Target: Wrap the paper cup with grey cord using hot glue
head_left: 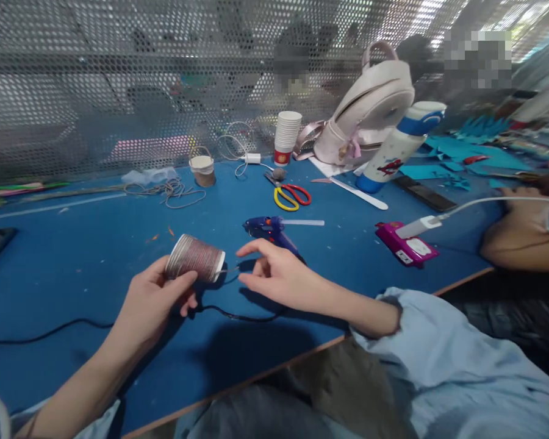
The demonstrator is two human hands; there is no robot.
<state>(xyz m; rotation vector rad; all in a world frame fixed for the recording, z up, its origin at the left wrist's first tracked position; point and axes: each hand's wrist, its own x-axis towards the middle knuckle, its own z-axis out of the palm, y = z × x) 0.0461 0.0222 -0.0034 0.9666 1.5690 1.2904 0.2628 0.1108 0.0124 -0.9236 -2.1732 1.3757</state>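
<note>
In my left hand (158,296) is a paper cup (196,258) tilted on its side, its wall wrapped in greyish-red cord. A short loose end of cord (229,270) sticks out from the cup's right rim. Just right of it is my right hand (274,271), with thumb and index finger apart and nothing visibly held between them. Behind that hand lies a blue glue gun (261,227) with a clear glue stick (304,222) in its back. My right hand hides part of the gun's handle.
Scissors (287,196), a stack of paper cups (287,137), a small cord-wrapped basket (204,171) and loose cord (176,192) stand or lie farther back. At right are a bottle (396,149), backpack (370,107), purple power strip (407,244) and another person's arm (516,238). A black cable (242,317) crosses the front.
</note>
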